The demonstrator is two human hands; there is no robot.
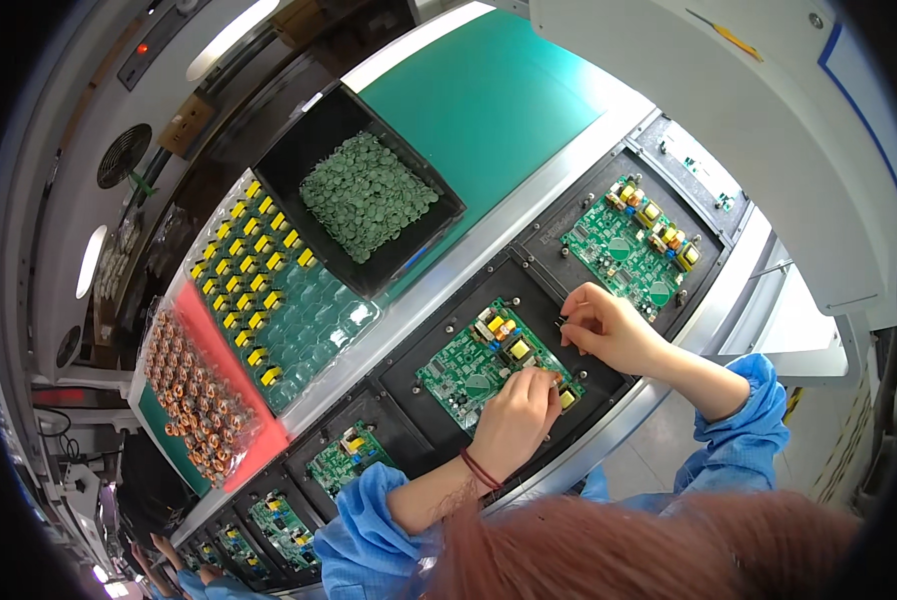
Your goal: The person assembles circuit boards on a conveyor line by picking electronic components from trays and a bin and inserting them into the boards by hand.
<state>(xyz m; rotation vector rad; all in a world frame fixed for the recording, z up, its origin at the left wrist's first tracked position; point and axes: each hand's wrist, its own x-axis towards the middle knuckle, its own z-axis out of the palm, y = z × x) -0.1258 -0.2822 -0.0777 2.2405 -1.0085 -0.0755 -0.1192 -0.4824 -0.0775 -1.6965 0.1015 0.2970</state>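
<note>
A green circuit board (449, 375) lies in a black tray (409, 415) in front of me. It carries yellow, blue and white components. My left hand (519, 415) is over the board's near right part, fingers closed together at the components; what they grip, if anything, is hidden. My right hand (609, 328) is above the tray just right of the board. Its thumb and fingers are pinched, with a small dark piece (561, 322) at the tips, too small to name.
A second populated circuit board (634, 245) sits farther right along the line, with more boards (284, 530) at left. Beyond the rail stand a black bin (439, 185) of green discs, a clear blister tray (319, 350) with yellow-black components, and copper-coloured coils (194, 400). Another person's arms (159, 560) show lower left.
</note>
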